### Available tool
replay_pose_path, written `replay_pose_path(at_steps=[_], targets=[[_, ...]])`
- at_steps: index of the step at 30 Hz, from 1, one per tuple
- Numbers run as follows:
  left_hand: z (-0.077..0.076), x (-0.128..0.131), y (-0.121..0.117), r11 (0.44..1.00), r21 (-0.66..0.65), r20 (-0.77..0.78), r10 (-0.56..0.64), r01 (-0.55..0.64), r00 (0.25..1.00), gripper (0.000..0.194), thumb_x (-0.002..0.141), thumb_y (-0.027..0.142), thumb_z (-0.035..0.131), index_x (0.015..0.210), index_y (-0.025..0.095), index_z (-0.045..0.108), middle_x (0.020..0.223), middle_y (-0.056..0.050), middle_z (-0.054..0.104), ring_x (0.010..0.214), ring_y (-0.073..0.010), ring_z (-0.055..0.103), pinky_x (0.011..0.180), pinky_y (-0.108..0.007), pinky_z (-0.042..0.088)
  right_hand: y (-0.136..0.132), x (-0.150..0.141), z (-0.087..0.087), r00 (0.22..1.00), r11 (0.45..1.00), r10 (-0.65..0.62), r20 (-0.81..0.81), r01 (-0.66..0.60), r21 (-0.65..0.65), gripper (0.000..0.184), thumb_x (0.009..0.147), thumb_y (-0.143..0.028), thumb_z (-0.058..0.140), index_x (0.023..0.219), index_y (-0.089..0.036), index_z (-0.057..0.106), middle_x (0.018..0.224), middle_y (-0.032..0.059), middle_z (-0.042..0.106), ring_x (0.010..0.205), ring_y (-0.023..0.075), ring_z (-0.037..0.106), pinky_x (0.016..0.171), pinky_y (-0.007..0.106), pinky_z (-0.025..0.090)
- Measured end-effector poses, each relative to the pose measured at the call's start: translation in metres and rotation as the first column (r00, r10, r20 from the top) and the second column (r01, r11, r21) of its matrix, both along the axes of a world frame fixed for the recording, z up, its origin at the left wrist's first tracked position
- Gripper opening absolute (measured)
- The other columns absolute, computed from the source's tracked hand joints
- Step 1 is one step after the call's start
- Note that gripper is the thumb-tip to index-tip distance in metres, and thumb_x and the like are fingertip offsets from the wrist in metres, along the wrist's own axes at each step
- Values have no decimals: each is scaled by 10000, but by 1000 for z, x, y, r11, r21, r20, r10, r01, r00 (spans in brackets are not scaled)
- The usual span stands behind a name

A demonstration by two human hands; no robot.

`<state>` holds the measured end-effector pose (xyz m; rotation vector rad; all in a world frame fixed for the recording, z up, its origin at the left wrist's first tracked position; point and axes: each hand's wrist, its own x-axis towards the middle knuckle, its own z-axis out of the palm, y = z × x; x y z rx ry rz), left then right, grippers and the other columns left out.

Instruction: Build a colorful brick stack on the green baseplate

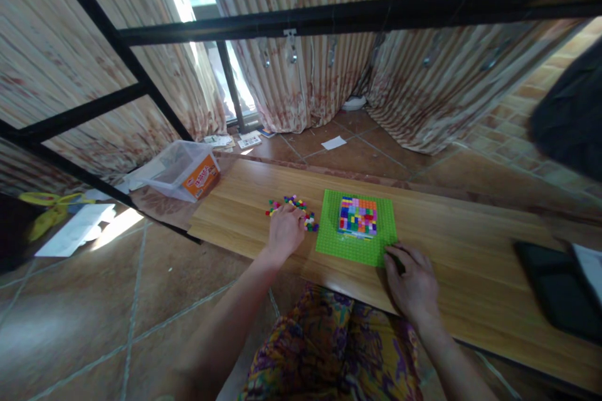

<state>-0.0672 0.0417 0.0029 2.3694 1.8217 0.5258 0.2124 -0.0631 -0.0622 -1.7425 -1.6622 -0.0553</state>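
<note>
My left hand (286, 229) reaches over a loose pile of small coloured toy bricks (309, 220), its fingers spread down among them. Part of the pile is hidden under the hand, and I make out no brick in its grip. To the right of the pile lies a green studded baseplate (329, 235). A square block built from many-coloured bricks (358, 215) stands on it, slightly above the plate's middle. At the plate's near right corner is my right hand (412, 279), thumb and forefinger curled together on the edge.
A long wooden bench (461, 244) bears all this. A clear plastic box with an orange label (183, 172) stands at its left end; a dark flat tablet-like object (557, 288) lies at the right. Black metal bars (329, 17) cross in front of curtains (301, 81).
</note>
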Motion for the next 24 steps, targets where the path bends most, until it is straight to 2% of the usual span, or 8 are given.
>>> replay_pose_path(at_steps=[11,16,24], targets=[[10,18,15,997,-49,-190,45,-55,981,247,907,231,508,913,167,746,1007,-144,691,1011,-273,629,885,-410,483,1,-1,0,1000,1000,8,-11,-8,0,303,945,-385,499,995,-189,724,1082,115,686,988,261,599,891,439,497],[10,18,19,998,-56,-170,23,-32,985,231,896,211,516,911,187,745,1061,-131,703,1058,-263,635,932,-398,485,1,-3,2,1000,1000,3,-24,-3,6,302,948,-379,497,998,-187,724,1081,114,688,992,263,594,893,442,500],[12,14,21,997,-81,-105,-7,-2,994,207,899,180,522,840,183,720,961,-101,712,1056,-236,635,989,-374,463,1,-4,2,999,1000,7,-42,-7,9,285,949,-368,498,994,-203,726,1093,110,679,1001,262,589,896,444,501]])
